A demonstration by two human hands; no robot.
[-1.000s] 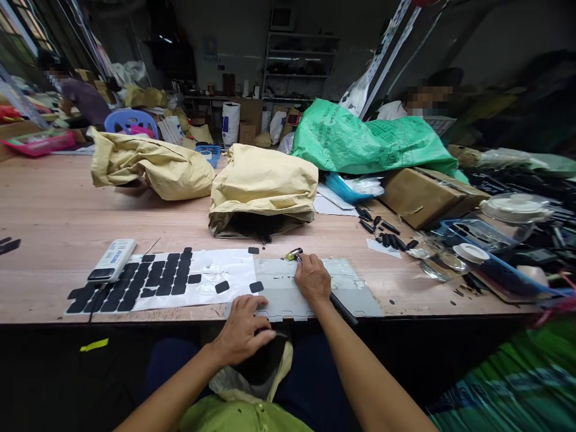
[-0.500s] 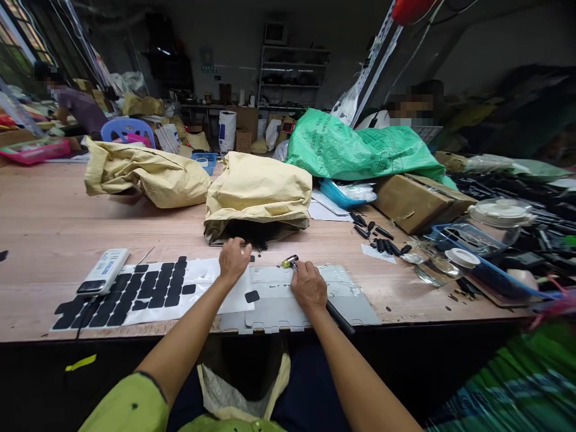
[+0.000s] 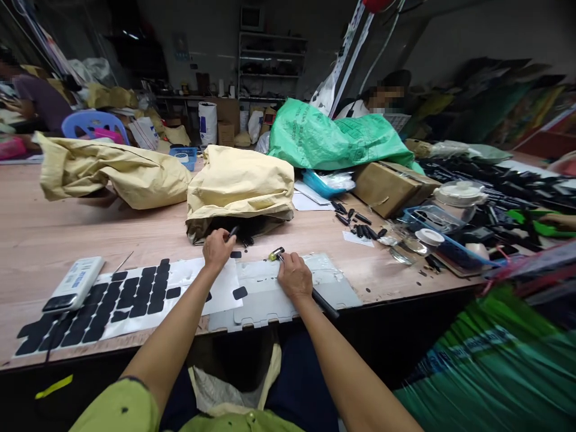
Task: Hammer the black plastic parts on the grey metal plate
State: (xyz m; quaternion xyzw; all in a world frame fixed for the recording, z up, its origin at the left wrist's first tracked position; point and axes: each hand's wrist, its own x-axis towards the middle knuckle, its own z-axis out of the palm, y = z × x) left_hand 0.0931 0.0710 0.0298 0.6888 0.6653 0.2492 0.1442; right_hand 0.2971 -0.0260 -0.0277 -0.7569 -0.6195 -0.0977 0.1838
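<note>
At the mouth of a tan sack point(image 3: 243, 180), my left hand point(image 3: 218, 249) pinches a small black piece point(image 3: 233, 231). More black parts point(image 3: 246, 240) lie in the sack's opening. My right hand point(image 3: 294, 276) is wrapped round a hammer, whose metal and yellow head point(image 3: 276, 254) shows beyond the fingers and whose black handle point(image 3: 324, 304) runs back toward the table edge. Under that hand is a grey board point(image 3: 265, 300). A white sheet point(image 3: 180, 276) with rows of black rounded stickers point(image 3: 140, 291) lies to the left, and one loose sticker point(image 3: 240, 293) is near the board.
A white device point(image 3: 76, 284) sits at the left. Behind are another tan sack point(image 3: 121, 174), a green sack point(image 3: 333, 138) and a cardboard box point(image 3: 389, 186). Loose black pieces point(image 3: 362, 230) and a blue tray point(image 3: 454, 240) are at the right. A person point(image 3: 382, 96) is behind.
My left hand has closed on a black piece and come slightly out from the sack's mouth. The view has turned to the right. My right hand still holds the hammer.
</note>
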